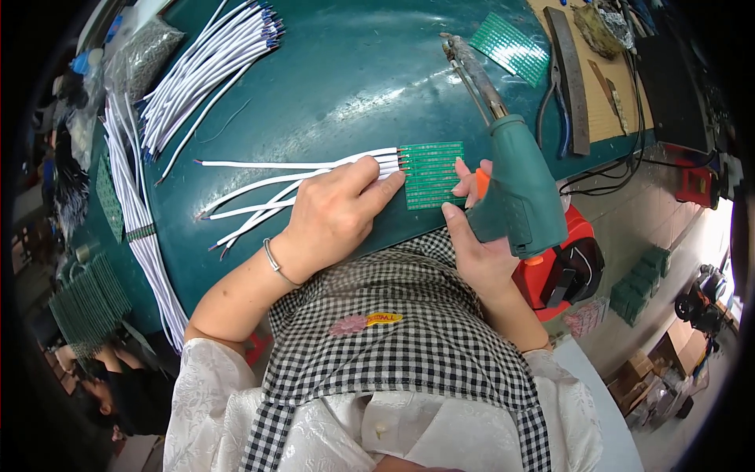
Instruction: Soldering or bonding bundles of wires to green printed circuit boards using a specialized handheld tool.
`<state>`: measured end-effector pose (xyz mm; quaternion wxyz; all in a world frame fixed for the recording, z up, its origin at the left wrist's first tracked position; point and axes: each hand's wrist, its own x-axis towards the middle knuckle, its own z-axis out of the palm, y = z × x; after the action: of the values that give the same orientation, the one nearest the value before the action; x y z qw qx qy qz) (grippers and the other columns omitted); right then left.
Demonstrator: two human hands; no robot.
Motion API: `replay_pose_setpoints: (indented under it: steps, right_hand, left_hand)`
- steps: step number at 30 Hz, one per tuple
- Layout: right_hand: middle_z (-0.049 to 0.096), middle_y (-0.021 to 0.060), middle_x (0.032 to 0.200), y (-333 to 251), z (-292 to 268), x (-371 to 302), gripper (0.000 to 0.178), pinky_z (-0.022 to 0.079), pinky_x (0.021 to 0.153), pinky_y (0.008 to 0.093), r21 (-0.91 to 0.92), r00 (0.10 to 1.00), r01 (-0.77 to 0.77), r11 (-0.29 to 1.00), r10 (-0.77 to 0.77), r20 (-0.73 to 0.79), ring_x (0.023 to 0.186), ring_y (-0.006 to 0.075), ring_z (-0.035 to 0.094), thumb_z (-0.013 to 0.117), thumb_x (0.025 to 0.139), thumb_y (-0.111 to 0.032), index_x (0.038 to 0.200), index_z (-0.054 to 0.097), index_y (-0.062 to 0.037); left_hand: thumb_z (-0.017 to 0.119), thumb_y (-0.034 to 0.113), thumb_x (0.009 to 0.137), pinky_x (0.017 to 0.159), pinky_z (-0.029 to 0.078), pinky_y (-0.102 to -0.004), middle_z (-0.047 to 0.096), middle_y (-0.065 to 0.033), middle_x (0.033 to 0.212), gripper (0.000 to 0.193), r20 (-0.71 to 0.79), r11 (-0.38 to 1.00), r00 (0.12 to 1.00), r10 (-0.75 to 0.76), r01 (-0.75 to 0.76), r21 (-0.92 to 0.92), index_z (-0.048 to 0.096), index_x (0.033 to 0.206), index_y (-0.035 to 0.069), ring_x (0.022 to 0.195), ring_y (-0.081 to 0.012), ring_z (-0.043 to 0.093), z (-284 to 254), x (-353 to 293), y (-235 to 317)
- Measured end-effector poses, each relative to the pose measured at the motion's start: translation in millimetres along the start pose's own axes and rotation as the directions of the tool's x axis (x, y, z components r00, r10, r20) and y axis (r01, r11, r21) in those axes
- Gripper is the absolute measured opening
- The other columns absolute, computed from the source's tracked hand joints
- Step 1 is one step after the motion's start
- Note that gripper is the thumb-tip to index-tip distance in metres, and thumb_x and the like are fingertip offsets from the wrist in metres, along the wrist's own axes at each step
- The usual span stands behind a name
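Note:
A green circuit board panel (434, 185) with rows of silver pads lies on the table before me. Several white cables (267, 164) with bared coloured ends reach its left edge. My left hand (334, 211) is closed on one of these cables, fingertips pressed down beside the board's edge. In my right hand (481, 256) is a green soldering gun (525, 185) with an orange trigger. Its metal tip points up and away, apart from the board. The right fingertips are close to the board's right edge. Some of the cables pass beneath my left hand and are partly hidden.
A large bundle of white cables (208, 71) lies far left, with a tied bundle (141, 232) along the left edge. Another green board panel (511, 49), pliers (560, 102) and a metal bar (568, 79) lie far right. A person (130, 393) is at lower left.

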<state>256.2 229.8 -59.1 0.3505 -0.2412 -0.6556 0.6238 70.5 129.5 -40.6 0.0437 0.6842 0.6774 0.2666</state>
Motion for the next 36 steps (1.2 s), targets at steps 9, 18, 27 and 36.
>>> replay_pose_setpoints:
  steps: [9,18,27,36]
  right_hand:
    - [0.054,0.0077,0.101,-17,-20,-11,0.059,0.049,0.103,0.0552,-0.123,0.991,-0.110,0.986,0.118,0.063,0.089,0.0169,0.056,0.064,0.085,0.011,0.138,0.039,0.0054]
    - [0.057,0.0043,0.088,-38,-105,-83,0.065,0.051,0.066,0.0330,0.015,0.900,-0.394,0.919,0.382,0.213,0.072,0.0173,0.057,0.081,0.083,-0.018,0.135,0.050,0.0043]
    - [0.059,0.0053,0.091,-35,-108,-90,0.055,0.047,0.069,0.0312,-0.069,0.887,-0.399,0.914,0.404,0.223,0.075,0.0168,0.056,0.081,0.082,-0.014,0.127,0.054,0.0009]
    - [0.058,0.0051,0.094,-27,-113,-87,0.047,0.047,0.067,0.0303,-0.231,0.907,-0.202,0.952,0.271,0.322,0.076,0.0163,0.056,0.079,0.080,-0.003,0.119,0.055,-0.0008]
  left_hand:
    - [0.065,0.007,0.072,0.050,0.048,-0.0315,0.048,-0.0045,0.077,0.034,0.011,1.000,1.000,0.024,-0.024,0.009,0.069,0.106,0.005,0.062,-0.0172,0.057,1,-2,-2]
    - [0.062,0.010,0.076,0.052,0.048,-0.0288,0.048,-0.0044,0.083,0.028,0.082,0.994,0.995,0.054,-0.061,0.091,0.066,0.101,0.000,0.068,-0.0148,0.054,-5,4,7]
    - [0.062,0.011,0.077,0.052,0.048,-0.0286,0.047,-0.0047,0.083,0.026,0.072,0.994,0.997,0.022,-0.030,0.109,0.065,0.100,0.000,0.067,-0.0148,0.053,-5,5,11]
    - [0.061,0.011,0.077,0.053,0.049,-0.0293,0.046,-0.0050,0.082,0.021,0.075,0.991,0.997,0.005,-0.015,0.133,0.063,0.095,0.000,0.067,-0.0148,0.054,-6,6,16]
